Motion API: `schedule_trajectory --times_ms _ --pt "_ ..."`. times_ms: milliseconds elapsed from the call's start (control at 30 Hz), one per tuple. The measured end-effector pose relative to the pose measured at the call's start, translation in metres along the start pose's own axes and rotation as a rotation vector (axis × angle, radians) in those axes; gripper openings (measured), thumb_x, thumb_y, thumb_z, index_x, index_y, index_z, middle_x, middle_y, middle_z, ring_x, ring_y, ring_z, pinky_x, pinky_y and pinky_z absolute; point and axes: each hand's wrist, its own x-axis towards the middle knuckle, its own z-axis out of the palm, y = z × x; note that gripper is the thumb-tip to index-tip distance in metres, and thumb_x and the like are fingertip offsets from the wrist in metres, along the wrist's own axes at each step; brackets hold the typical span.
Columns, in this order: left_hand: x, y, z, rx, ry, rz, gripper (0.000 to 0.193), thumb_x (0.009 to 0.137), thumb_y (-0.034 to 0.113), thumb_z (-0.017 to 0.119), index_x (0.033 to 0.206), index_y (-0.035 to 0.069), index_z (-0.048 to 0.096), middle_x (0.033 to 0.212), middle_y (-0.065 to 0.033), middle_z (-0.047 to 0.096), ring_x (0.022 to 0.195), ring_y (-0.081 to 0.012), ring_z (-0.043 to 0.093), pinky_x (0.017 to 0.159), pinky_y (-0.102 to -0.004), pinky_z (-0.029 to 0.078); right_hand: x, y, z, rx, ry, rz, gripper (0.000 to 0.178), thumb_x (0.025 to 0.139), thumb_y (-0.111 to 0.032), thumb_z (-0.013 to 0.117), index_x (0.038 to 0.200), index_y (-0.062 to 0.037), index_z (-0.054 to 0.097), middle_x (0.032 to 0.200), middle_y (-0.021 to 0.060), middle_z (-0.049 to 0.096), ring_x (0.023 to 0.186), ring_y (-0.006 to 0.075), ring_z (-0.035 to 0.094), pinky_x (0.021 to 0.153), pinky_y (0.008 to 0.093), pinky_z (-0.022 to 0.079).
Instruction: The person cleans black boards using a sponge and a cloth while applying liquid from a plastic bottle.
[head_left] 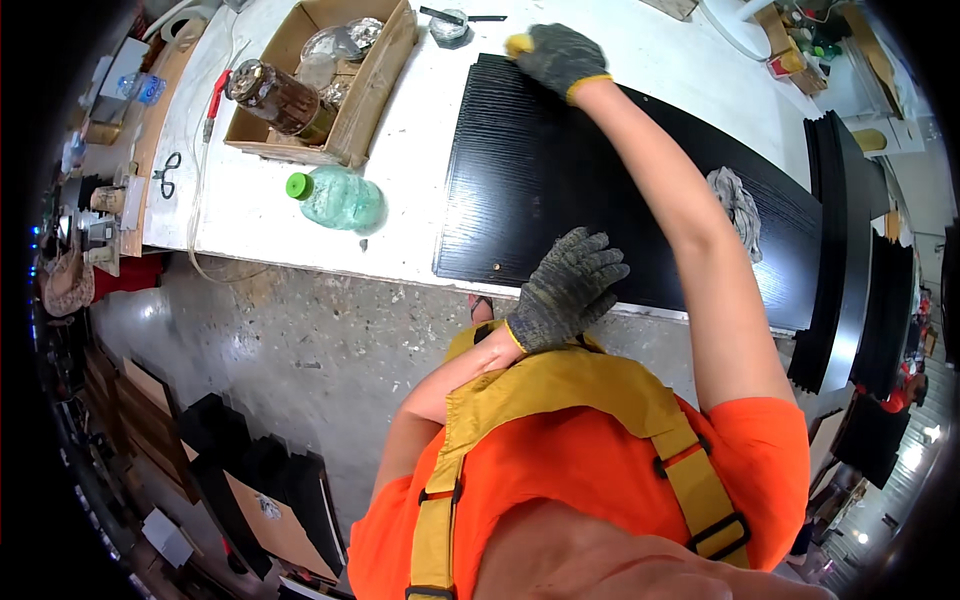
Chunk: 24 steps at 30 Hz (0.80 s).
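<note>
A long black wood-grained panel [540, 180] lies on the white table [410, 230]. My right hand [563, 60], in a grey knit glove with a yellow cuff, reaches to the panel's far left corner. Its fingers are closed on a small yellow piece [518, 45], perhaps a pad, mostly hidden by the glove. My left hand [568, 285], gloved alike, is at the panel's near edge with its fingers stretched out and nothing in it. A crumpled grey rag [738, 205] lies on the panel, beyond my right forearm.
Left on the table are a cardboard box [375, 100] holding a brown-stained jar [283, 100], a green-capped bottle [342, 198], a small container [450, 32] and scissors [168, 175]. Black panels [835, 250] stand stacked at the right. More boards [290, 500] lean at lower left.
</note>
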Motion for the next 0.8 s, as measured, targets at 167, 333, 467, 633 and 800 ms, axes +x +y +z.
schedule_trajectory --times_ms 167,333,467,633,800 --pt "-0.002 0.001 0.000 -0.033 0.046 0.019 0.041 0.077 0.015 0.071 0.118 0.012 0.064 0.123 -0.0076 0.060 0.124 -0.0311 0.050 0.111 -0.0508 0.035 -0.025 0.050 -0.004 -0.062 0.024 -0.079 0.051 0.088 -0.050 0.054 0.102 -0.0026 0.068 0.095 0.0204 0.070 0.089 0.0309 0.069 0.080 0.0429 0.054" --pt "0.008 0.005 -0.006 -0.069 -0.027 0.045 0.043 0.076 0.014 0.070 0.119 0.013 0.063 0.123 -0.0075 0.060 0.123 -0.0314 0.051 0.111 -0.0514 0.035 -0.003 0.014 0.002 0.190 0.122 0.103 0.051 0.085 -0.054 0.058 0.098 -0.0057 0.069 0.088 0.0198 0.069 0.086 0.0322 0.068 0.081 0.0428 0.052" --pt "0.010 0.006 -0.008 -0.031 -0.158 -0.057 0.043 0.076 0.014 0.070 0.118 0.014 0.064 0.122 -0.0083 0.062 0.123 -0.0320 0.052 0.110 -0.0519 0.035 -0.002 -0.038 -0.016 0.161 0.040 0.027 0.047 0.088 -0.046 0.052 0.099 -0.0038 0.069 0.099 0.0224 0.068 0.095 0.0366 0.066 0.086 0.0449 0.051" --pt "0.009 0.004 -0.011 -0.044 -0.119 0.009 0.042 0.074 0.016 0.072 0.116 0.010 0.066 0.121 -0.0098 0.064 0.122 -0.0334 0.053 0.110 -0.0509 0.035 -0.022 0.048 0.007 0.043 0.087 0.080 0.027 0.085 -0.035 0.054 0.086 -0.0138 0.071 0.084 0.0194 0.068 0.079 0.0379 0.067 0.075 0.0462 0.053" --pt "0.020 0.008 -0.017 -0.110 -0.207 -0.005 0.045 0.076 0.014 0.072 0.120 0.008 0.064 0.123 -0.0115 0.063 0.125 -0.0330 0.053 0.110 -0.0508 0.035 -0.149 0.210 -0.048 -0.116 0.198 0.488 0.031 0.082 -0.036 0.056 0.086 -0.0094 0.072 0.089 0.0200 0.069 0.086 0.0368 0.067 0.077 0.0474 0.053"
